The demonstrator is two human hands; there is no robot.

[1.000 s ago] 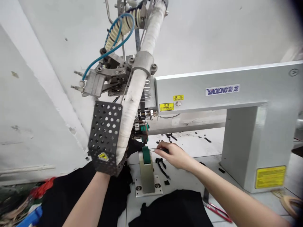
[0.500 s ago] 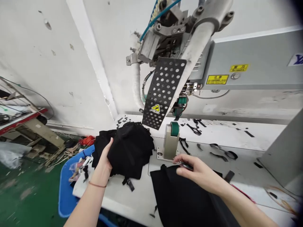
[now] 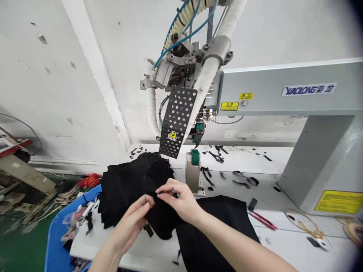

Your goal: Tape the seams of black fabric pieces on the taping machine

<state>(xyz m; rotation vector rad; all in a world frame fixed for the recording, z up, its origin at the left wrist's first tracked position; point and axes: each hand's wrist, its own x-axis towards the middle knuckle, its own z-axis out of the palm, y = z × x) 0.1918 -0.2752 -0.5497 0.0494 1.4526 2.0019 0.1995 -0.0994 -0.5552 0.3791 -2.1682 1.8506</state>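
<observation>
Black fabric pieces (image 3: 121,185) lie in a heap on the white table, left of the machine's post. My left hand (image 3: 136,215) is at the heap's front right, its thumb and fingers pinched at a black piece. Close beside it, my right hand (image 3: 178,198) pinches the edge of black fabric between thumb and forefinger; a small dark metal tool (image 3: 175,193) is tucked in its palm. Under my right forearm another black fabric panel (image 3: 218,223) lies spread out. The post with a green roller (image 3: 195,156) stands just behind my right hand.
Above hangs the machine head with a perforated black guard (image 3: 178,117). Its grey arm (image 3: 263,94) runs right to a column. Black scraps, red-handled tweezers (image 3: 262,219) and a tape roll (image 3: 353,230) lie on the table. A blue bin (image 3: 56,241) stands front left.
My right hand has moved left from the spread panel to the heap, close to my left hand. Both hands now pinch at fabric. The view has shifted right, showing more of the machine arm.
</observation>
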